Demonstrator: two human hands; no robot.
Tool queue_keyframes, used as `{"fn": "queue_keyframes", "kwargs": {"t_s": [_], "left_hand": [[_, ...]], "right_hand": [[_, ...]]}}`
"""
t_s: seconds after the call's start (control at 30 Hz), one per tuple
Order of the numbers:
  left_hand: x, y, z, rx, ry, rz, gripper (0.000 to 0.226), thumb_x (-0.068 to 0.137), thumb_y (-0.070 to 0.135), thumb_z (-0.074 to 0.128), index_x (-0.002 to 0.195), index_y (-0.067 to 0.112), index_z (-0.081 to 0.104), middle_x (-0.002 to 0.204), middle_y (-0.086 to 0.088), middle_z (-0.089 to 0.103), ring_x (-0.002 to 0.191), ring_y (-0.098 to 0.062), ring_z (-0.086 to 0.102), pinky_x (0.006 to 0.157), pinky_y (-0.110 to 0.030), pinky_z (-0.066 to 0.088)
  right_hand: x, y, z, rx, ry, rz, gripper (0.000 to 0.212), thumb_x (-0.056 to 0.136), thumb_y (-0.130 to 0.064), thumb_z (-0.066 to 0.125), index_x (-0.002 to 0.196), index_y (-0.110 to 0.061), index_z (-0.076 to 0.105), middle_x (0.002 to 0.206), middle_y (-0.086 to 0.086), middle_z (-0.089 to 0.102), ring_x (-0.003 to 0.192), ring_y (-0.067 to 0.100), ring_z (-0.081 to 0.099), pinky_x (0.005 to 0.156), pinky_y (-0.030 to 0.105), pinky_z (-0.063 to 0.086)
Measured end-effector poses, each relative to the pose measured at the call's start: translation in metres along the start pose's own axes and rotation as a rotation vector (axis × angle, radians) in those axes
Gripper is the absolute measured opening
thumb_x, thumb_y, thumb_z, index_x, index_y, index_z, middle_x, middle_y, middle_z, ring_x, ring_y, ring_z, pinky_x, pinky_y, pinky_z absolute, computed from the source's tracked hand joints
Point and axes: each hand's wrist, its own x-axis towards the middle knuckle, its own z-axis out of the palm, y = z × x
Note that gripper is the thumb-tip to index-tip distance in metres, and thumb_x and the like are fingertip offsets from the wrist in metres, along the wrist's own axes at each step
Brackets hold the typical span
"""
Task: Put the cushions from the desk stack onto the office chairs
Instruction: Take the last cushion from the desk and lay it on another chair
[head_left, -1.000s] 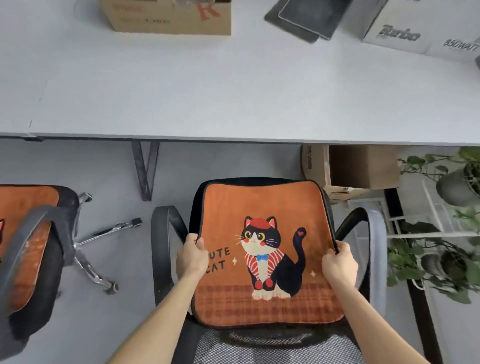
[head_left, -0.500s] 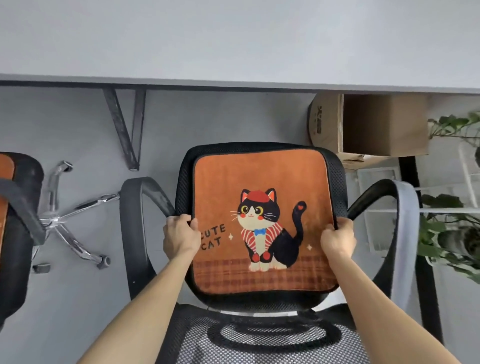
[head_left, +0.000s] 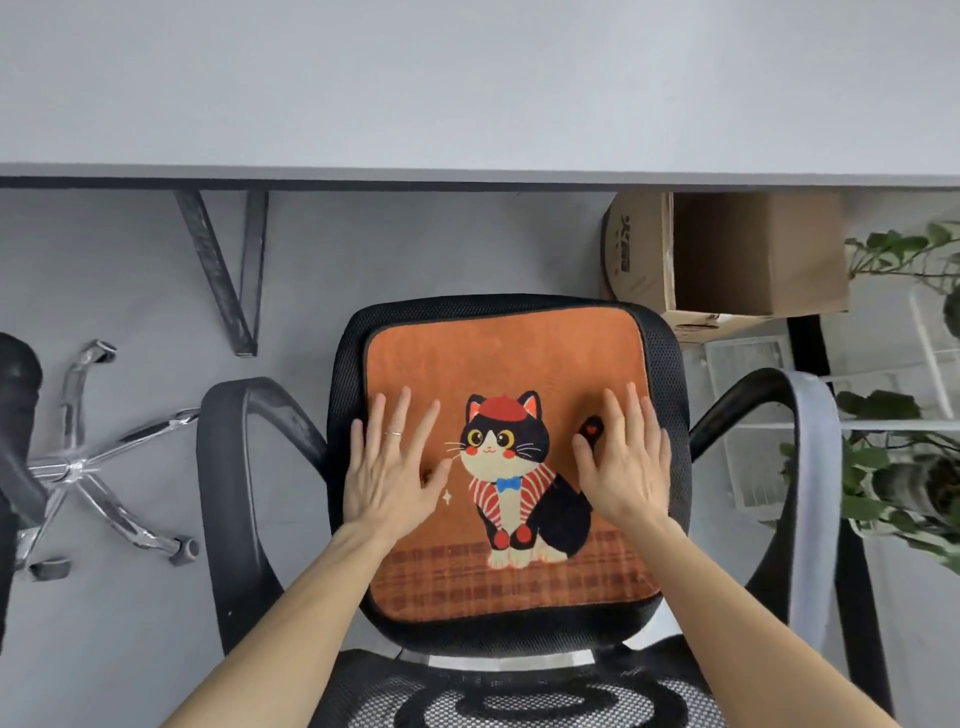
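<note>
Head view: left hand and right hand spread flat, smoothing cushion onto chair seat; next, probably lifting off.

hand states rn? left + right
Left hand: open, flat on the orange cat-print seat cushion, gripping nothing.
Right hand: open, flat on the same cushion, gripping nothing.
</note>
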Motion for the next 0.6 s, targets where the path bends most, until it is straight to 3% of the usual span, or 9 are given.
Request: {"fn": "queue_keyframes", "kwargs": {"t_s": [0.07, 0.17, 0.37, 0.6], "left_hand": [[0.009, 0.005, 0.013, 0.039, -0.041, 0.03, 0.079, 0.095, 0.068, 0.031, 0.158, 0.038, -0.006, 0.166, -0.003, -0.02, 0.152, -0.031, -0.019, 0.123, -0.055, 0.001], [0.019, -0.002, 0.028, 0.088, -0.054, 0.016, 0.079, 0.094, 0.076, 0.021, 0.157, 0.041, -0.01, 0.165, -0.002, -0.023, 0.15, -0.031, -0.025, 0.123, -0.056, 0.0], [0.017, -0.014, 0.046, 0.149, 0.011, 0.028, 0.083, 0.091, 0.079, 0.025, 0.159, 0.038, 0.0, 0.167, -0.004, -0.014, 0.152, -0.034, -0.015, 0.121, -0.062, 0.003], [0.017, -0.005, 0.037, 0.124, -0.023, -0.006, 0.081, 0.092, 0.079, 0.021, 0.159, 0.038, 0.001, 0.167, -0.005, -0.016, 0.152, -0.034, -0.017, 0.12, -0.063, 0.003]], "right_hand": [[0.005, 0.003, 0.016, -0.081, -0.072, -0.079, 0.076, 0.101, -0.064, 0.03, 0.163, -0.032, 0.0, 0.17, 0.001, -0.012, 0.156, 0.025, -0.013, 0.124, 0.053, -0.003], [0.008, 0.018, 0.037, -0.136, -0.066, -0.081, 0.079, 0.099, -0.071, 0.019, 0.162, -0.032, -0.009, 0.169, 0.001, -0.019, 0.155, 0.024, -0.02, 0.125, 0.056, -0.002], [0.009, 0.032, 0.052, -0.183, 0.005, -0.115, 0.082, 0.098, -0.073, 0.022, 0.162, -0.031, -0.005, 0.17, 0.001, -0.012, 0.156, 0.025, -0.016, 0.125, 0.055, -0.001], [0.014, 0.022, 0.035, -0.17, -0.05, -0.088, 0.086, 0.093, -0.08, 0.022, 0.163, -0.033, 0.003, 0.171, -0.001, -0.008, 0.156, 0.024, -0.013, 0.124, 0.057, 0.003]]}}
